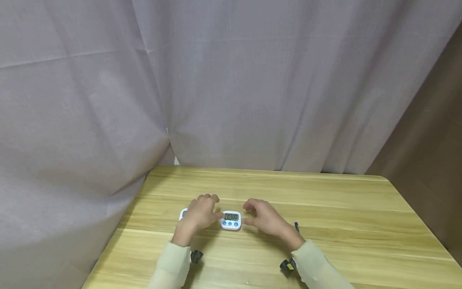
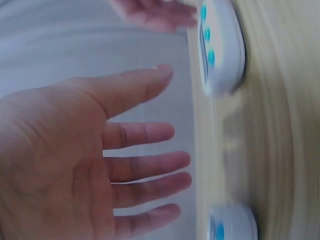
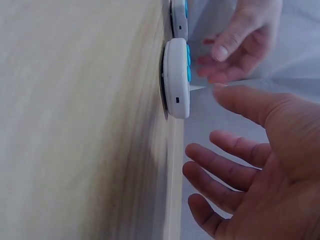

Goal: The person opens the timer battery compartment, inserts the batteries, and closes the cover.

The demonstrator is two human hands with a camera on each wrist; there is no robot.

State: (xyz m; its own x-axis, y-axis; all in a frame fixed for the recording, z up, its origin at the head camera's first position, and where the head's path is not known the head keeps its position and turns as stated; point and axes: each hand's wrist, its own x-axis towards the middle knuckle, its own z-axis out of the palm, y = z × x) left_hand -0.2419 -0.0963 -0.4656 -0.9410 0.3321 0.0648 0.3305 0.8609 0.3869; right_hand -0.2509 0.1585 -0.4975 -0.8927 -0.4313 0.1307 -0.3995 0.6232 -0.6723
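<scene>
A white digital timer (image 1: pixel 231 220) with blue buttons lies on the wooden table, its screen reading 00:00. On its left side hovers my left hand (image 1: pixel 203 212), fingers spread and holding nothing. My right hand (image 1: pixel 265 216) is at the timer's right side, its fingers loosely bent and nothing held. Both wrist views show gaps between the fingers and this timer (image 3: pixel 177 80). A second white timer (image 1: pixel 183 213) sits farther left, mostly hidden by my left hand in the head view; part of this timer (image 2: pixel 234 222) shows low in the left wrist view.
Behind the right forearm a thin dark blue object (image 1: pixel 296 227) pokes out, its kind unclear. The wooden table (image 1: pixel 343 216) has rounded far corners. Grey curtains (image 1: pixel 231 88) hang behind it and along its left side.
</scene>
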